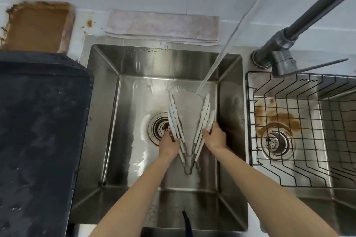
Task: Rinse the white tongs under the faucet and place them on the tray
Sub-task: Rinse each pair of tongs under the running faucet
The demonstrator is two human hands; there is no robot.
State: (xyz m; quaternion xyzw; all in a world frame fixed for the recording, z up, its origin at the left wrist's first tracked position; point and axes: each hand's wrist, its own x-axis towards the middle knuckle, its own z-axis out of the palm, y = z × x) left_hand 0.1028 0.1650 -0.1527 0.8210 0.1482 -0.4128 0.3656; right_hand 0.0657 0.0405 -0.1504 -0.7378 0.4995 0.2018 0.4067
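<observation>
The white tongs (205, 116) are spread open in a V over the left steel sink (107, 86), their scalloped tips pointing away from me and the hinge near me. My left hand (170, 143) grips the left arms and my right hand (215, 136) grips the right arms. Several arms show on each side, so it may be more than one pair. Water streams from the grey faucet (316, 15) and lands between the tips. A dark tray (38, 131) lies on the counter to the left of the sink.
A folded cloth (161, 25) lies behind the sink. A rusty brown stain marks the counter at the back left. The right basin holds a black wire rack (300, 121) over a rust-stained drain. The left sink's drain (159, 128) sits beside my left hand.
</observation>
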